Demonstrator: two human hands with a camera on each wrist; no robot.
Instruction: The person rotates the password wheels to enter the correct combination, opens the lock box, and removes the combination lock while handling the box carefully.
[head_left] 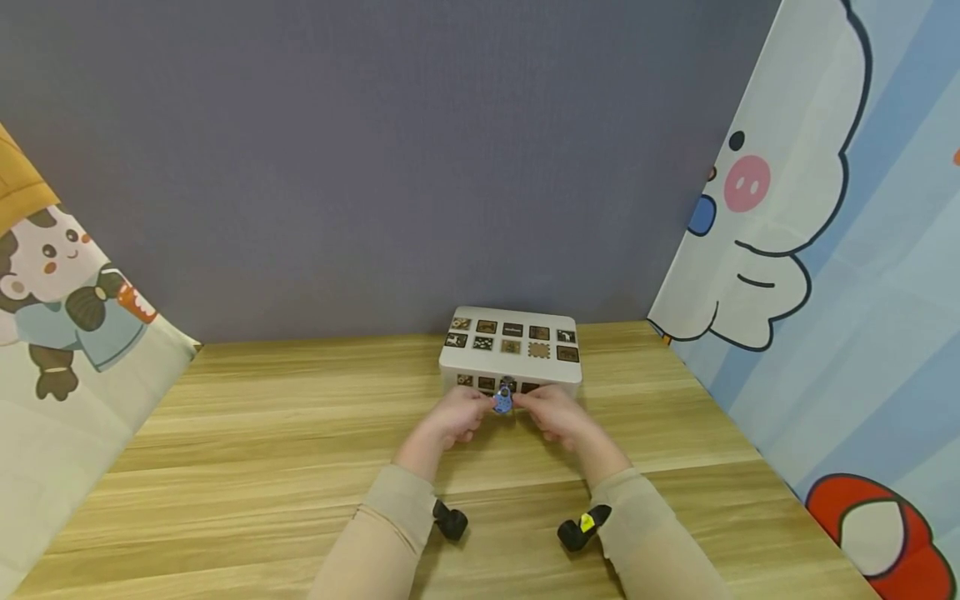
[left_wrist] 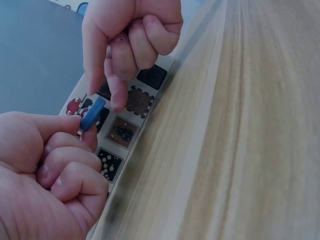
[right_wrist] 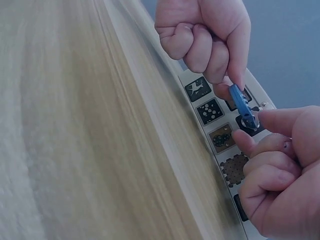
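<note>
A small blue padlock (head_left: pixel 503 400) with dials along one edge hangs at the front of a white tin box (head_left: pixel 510 367) printed with stamp-like pictures. My left hand (head_left: pixel 459 417) pinches the padlock between thumb and forefinger, the other fingers curled in. From the other side my right hand (head_left: pixel 553 414) holds its thumb and forefinger parted close about the padlock's far end. Whether those tips touch it is hard to tell. Seen from the right wrist, the dials and a bit of shackle show on the padlock (right_wrist: pixel 241 106).
The box stands on a wood-grain table (head_left: pixel 285 467), near a grey back panel (head_left: pixel 360 167). Cartoon-printed sheets hang on the left (head_left: pixel 82 333) and right (head_left: pixel 817 317). Black wrist mounts (head_left: pixel 450 522) stick out inward from both sleeves.
</note>
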